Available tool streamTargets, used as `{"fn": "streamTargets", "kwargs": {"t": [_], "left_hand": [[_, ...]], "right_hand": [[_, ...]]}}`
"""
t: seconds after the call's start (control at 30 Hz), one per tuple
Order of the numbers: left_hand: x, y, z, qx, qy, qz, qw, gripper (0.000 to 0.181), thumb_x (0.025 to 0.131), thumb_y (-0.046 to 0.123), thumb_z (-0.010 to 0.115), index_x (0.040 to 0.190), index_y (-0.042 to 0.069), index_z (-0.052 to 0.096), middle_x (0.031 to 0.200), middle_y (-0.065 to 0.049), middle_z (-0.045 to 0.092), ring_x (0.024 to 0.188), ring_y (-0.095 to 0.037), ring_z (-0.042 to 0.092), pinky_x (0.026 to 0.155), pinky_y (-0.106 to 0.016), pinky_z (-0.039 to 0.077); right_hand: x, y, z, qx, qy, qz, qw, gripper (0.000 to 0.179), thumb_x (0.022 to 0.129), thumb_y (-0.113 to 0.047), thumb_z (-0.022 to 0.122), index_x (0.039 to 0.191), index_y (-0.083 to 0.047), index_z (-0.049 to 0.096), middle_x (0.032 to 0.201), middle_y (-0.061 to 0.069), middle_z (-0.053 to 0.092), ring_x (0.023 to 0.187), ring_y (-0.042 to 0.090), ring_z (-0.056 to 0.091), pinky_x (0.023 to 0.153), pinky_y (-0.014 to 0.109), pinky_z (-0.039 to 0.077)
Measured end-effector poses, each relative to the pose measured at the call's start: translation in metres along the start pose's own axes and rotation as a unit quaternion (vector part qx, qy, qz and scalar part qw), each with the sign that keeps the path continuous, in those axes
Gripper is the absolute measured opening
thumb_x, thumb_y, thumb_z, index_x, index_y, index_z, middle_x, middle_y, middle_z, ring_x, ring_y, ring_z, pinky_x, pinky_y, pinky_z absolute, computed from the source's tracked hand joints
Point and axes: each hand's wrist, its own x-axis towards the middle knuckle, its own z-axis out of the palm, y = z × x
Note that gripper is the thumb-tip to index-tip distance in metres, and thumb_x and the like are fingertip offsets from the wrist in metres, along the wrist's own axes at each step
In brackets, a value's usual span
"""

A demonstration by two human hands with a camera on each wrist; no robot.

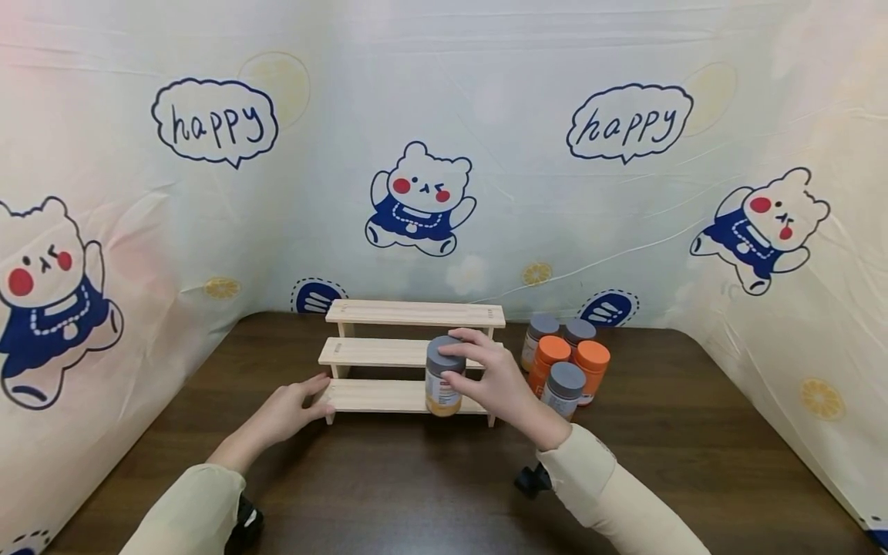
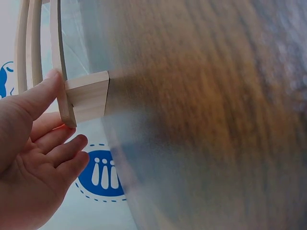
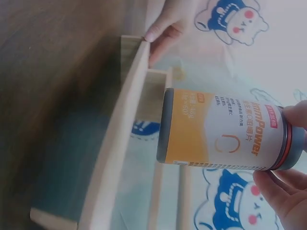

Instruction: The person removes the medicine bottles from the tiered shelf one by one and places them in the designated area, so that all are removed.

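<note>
A pale wooden three-step rack (image 1: 378, 395) stands on the table. My left hand (image 1: 286, 410) pinches the left end of its lowest step, thumb on top and a finger underneath, as the left wrist view shows. By its grey lid my right hand (image 1: 496, 383) holds a supplement bottle (image 3: 218, 130) with a white and yellow-orange label. Upright in the head view, this bottle (image 1: 442, 389) overlaps the right part of the lowest step. In the right wrist view a gap shows between its base and that step's board.
Right of the rack several bottles stand close together: orange ones (image 1: 592, 366) and grey-lidded ones (image 1: 564, 385). The right forearm passes just in front of them. Behind the dark wooden table (image 1: 388, 493) hangs a printed cloth (image 1: 513, 208) with cartoon bears.
</note>
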Motion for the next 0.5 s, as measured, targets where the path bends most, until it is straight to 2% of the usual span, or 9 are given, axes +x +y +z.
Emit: {"fn": "streamTargets", "kwargs": {"t": [0.27, 0.5], "left_hand": [[-0.001, 0.001, 0.0, -0.001, 0.002, 0.003, 1.0, 0.059, 0.086, 0.027, 0.065, 0.129, -0.009, 0.047, 0.134, -0.027, 0.041, 0.119, -0.043, 0.041, 0.093, -0.055, 0.035], [0.0, 0.001, 0.0, -0.002, 0.002, 0.006, 1.0, 0.061, 0.086, 0.028, 0.065, 0.13, -0.009, 0.046, 0.134, -0.028, 0.04, 0.119, -0.044, 0.041, 0.093, -0.055, 0.035]], "right_hand": [[-0.015, -0.004, -0.033, -0.011, 0.023, 0.031, 0.9992, 0.031, 0.08, -0.008, 0.072, 0.111, -0.009, 0.067, 0.127, 0.01, 0.05, 0.109, 0.021, 0.052, 0.077, 0.042, 0.051], [-0.024, -0.008, -0.06, -0.033, 0.056, 0.031, 0.9974, 0.032, 0.078, -0.002, 0.073, 0.109, -0.006, 0.067, 0.125, 0.013, 0.052, 0.109, 0.025, 0.052, 0.078, 0.042, 0.051]]}}
